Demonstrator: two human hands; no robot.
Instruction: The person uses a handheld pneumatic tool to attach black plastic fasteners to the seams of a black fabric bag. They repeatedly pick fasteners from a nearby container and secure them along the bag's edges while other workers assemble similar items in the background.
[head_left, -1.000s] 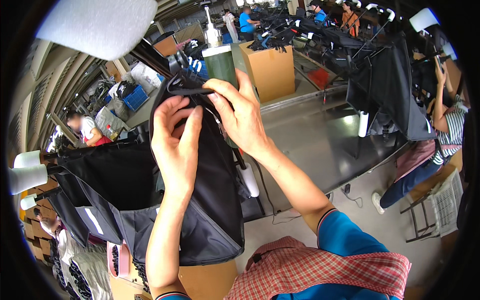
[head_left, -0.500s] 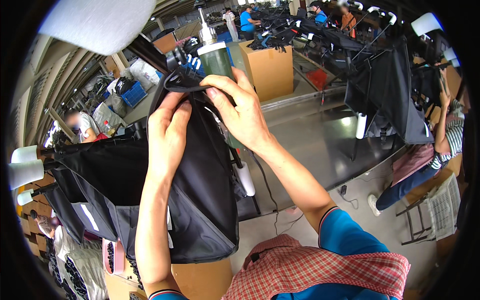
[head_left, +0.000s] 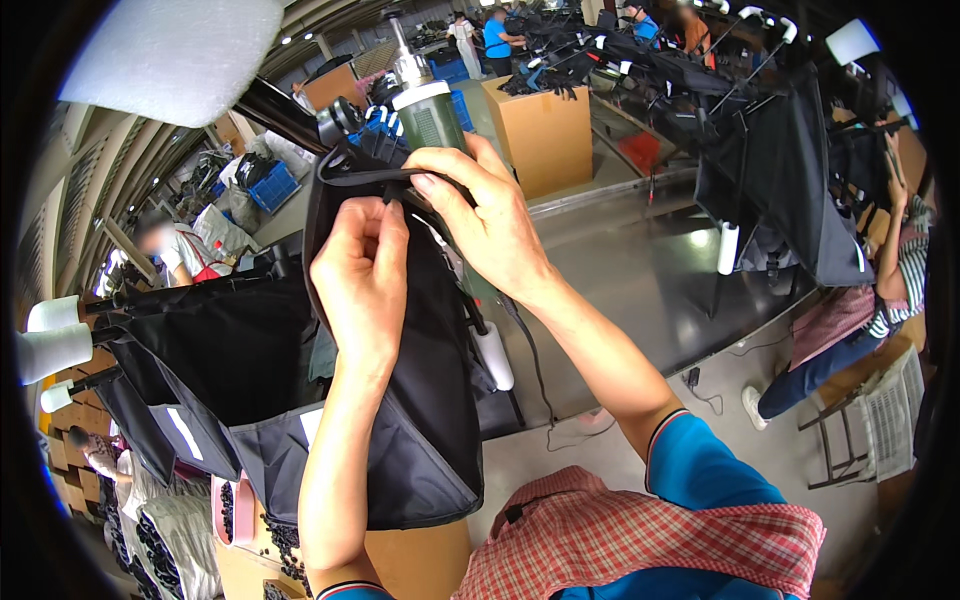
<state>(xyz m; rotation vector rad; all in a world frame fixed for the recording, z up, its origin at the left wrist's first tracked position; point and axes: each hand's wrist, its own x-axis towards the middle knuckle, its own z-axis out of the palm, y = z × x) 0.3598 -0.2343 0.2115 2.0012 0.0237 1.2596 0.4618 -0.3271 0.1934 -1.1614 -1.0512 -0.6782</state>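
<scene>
A black fabric bag-like cover [head_left: 415, 400] hangs in front of me, its upper edge ending in a narrow black strap [head_left: 372, 176]. My right hand [head_left: 485, 215] is closed on that strap, pinching it between thumb and fingers. Just below the strap, my left hand [head_left: 360, 275] pinches a small black piece with thumb and forefinger; most of the piece is hidden by the fingertips. Behind my right hand, a green electric screwdriver [head_left: 432, 118] points its metal tip upward, its lower part mostly hidden by the hand and fabric.
More black fabric [head_left: 220, 350] on a frame with white foam-wrapped ends [head_left: 55, 350] spreads left. A dark table [head_left: 610, 260] lies beyond, with a cardboard box [head_left: 540, 140] behind. At right, a person [head_left: 890, 260] works by another black fabric piece [head_left: 790, 200]. A pink tray [head_left: 233, 512] sits below.
My left hand has shifted right and slightly down, from the fabric edge to a pinch just under the strap. My right hand keeps its hold on the strap.
</scene>
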